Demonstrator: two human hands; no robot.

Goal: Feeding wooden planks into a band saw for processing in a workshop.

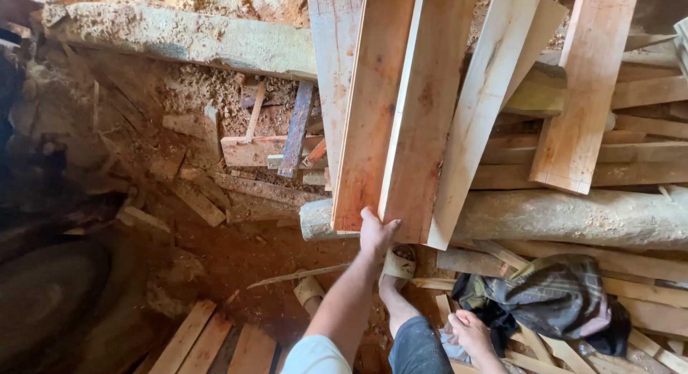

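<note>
Head view looks down on a sawmill floor of red earth and sawdust. Left hand [375,233] reaches forward and grips the near end of a reddish plank [419,116], thumb on one side, fingers curled over the end edge. That plank lies lengthwise away from the person, its near end resting on a log [573,218] that runs across the frame. A second reddish plank [369,109] lies touching it on the left, and a paler plank [480,109] leans just beside it on the right. Right hand [469,332] hangs low near the person's leg, loosely curled and holding nothing, just beside a dark checked cloth [559,295] heaped on offcuts. A sandalled foot [398,263] stands below the gripping hand, close to the log. Short boards [211,342] lie side by side at the lower left, and another log [179,37] crosses the upper left
</note>
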